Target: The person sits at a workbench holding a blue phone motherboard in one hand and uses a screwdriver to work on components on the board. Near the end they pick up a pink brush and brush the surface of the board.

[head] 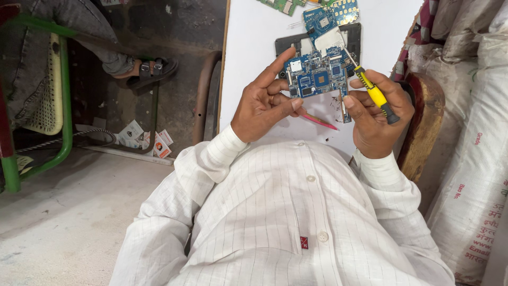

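Across your lap, the white tabletop (pixel 254 63) carries a dark device shell (pixel 355 33) and loose blue boards (pixel 343 9) at its far edge, parts apparently already taken out. Above it, your left hand (pixel 263 103) pinches the blue circuit board (pixel 316 77) by its left edge, holding it clear of the table. Your right hand (pixel 377 114) is closed around a yellow screwdriver (pixel 373 91) whose tip meets the board's upper right corner, so work on this board looks unfinished.

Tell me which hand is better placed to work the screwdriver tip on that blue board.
Right hand: it likely suits, already gripping the yellow screwdriver. Left hand supports the blue circuit board.
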A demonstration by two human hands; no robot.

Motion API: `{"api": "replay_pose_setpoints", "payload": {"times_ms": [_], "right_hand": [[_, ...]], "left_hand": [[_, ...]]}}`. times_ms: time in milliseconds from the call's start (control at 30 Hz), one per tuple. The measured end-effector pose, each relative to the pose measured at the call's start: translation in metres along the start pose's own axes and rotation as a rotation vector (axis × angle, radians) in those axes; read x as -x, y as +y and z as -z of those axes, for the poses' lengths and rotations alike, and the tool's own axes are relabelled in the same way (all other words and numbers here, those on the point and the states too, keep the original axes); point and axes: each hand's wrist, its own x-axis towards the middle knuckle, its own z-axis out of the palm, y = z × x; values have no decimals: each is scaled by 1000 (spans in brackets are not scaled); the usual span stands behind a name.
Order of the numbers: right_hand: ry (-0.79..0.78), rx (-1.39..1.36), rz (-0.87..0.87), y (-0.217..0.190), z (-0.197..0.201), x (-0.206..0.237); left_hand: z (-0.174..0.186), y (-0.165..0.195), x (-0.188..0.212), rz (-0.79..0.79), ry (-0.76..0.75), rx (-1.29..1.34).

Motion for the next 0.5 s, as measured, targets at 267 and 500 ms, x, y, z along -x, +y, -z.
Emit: {"api": "replay_pose_setpoints", "payload": {"times_ms": [267,500], "right_hand": [[6,72,66,4,3,5],[8,155,170,3,2,6]], "left_hand": [[-1,-1,-1,6,20,-62],[-4,-2,-1,-37,112,-106]]}}
